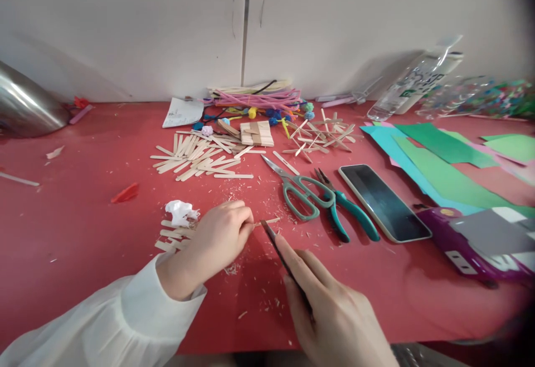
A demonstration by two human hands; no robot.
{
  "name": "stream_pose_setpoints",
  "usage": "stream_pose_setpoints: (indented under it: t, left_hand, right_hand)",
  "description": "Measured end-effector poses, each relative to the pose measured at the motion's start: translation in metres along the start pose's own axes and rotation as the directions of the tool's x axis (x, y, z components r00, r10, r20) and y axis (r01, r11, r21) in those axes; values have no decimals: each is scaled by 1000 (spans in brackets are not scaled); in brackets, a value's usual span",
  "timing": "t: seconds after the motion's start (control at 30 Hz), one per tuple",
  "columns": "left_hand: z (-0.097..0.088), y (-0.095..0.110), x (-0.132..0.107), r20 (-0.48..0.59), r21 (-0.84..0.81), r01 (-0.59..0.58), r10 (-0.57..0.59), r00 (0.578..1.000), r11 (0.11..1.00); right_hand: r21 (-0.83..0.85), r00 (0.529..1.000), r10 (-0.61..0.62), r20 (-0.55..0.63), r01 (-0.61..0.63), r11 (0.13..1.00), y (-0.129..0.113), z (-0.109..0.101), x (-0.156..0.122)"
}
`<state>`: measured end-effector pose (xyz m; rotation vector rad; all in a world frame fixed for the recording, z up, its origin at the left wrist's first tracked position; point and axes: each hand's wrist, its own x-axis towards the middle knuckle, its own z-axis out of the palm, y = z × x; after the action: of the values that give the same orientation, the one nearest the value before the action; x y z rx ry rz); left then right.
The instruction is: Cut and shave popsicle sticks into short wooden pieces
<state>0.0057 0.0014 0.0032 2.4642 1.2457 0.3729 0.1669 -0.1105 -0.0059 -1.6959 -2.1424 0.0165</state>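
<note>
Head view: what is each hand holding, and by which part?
Left hand: a thin pale wooden stick, pinched at its left end. Right hand: a slim dark straight tool, gripped by its near part.

Red tabletop, loose wooden sticks, wood shavings, scissors, teal-handled pliers, phone, coloured paper

left fingers pinched, right fingers curled

Soft light, dk R edge
</note>
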Motion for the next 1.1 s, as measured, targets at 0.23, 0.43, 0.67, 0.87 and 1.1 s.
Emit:
stream_pose_setpoints:
  t: [0.23, 0.43, 0.67, 0.87, 1.1]
  left_hand:
    - [0, 1, 1, -2, -48, -30, 30, 1000, 998]
    - [0, 2, 0, -7, -34, -5, 5, 1000, 999]
    - [3, 2, 0, -24, 3, -23, 23, 999, 1000]
    - [3, 6, -2, -40, 84, -32, 35, 999, 996]
    - [5, 6, -2, -55, 94, -35, 41, 998, 995]
  right_hand:
    - [-44, 1000, 1, -7, -1, 999, -2, 1, 0]
    - [-141, 1000, -29, -13, 27, 990, -6, -1, 0]
    - [-307, 997, -73, 32, 79, 949, -14, -1, 4]
    - [-302, 997, -73, -2, 69, 951, -18, -4, 8]
    - [-319, 997, -56, -54, 36, 947, -24, -4, 10]
